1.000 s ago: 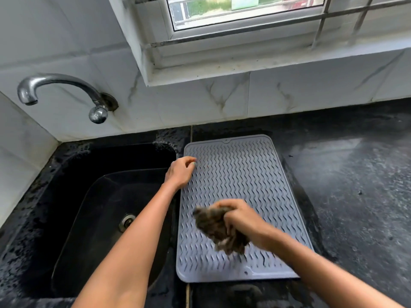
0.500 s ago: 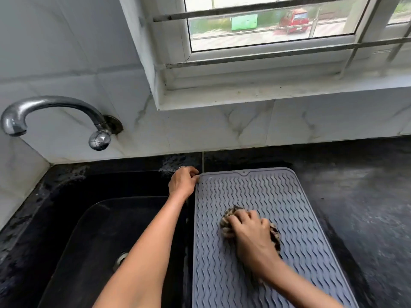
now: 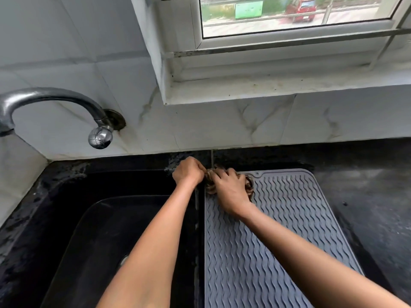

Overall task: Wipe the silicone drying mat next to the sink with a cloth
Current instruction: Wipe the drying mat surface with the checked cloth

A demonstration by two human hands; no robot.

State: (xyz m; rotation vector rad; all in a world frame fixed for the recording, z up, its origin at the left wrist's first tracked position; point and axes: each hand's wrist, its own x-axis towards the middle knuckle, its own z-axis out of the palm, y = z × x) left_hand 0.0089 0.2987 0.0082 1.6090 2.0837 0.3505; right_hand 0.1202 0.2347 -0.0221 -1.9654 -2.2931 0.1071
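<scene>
A grey silicone drying mat (image 3: pixel 289 230) with wavy ridges lies on the black counter just right of the sink. My right hand (image 3: pixel 231 192) presses a crumpled brown cloth (image 3: pixel 249 187) onto the mat's far left corner; most of the cloth is hidden under the hand. My left hand (image 3: pixel 188 172) sits at that same corner, fingers pinched on the mat's edge, touching the right hand's fingertips.
A black sink (image 3: pixel 100 230) lies to the left, with a chrome tap (image 3: pixel 55 98) on the white tiled wall above it. Wet black counter (image 3: pixel 367 196) stretches to the right. A window sill (image 3: pixel 289 87) juts out above the counter's back edge.
My right hand has carried the cloth from the middle of the mat up to its far left corner, meeting the left hand. The camera has come closer and tilted up.
</scene>
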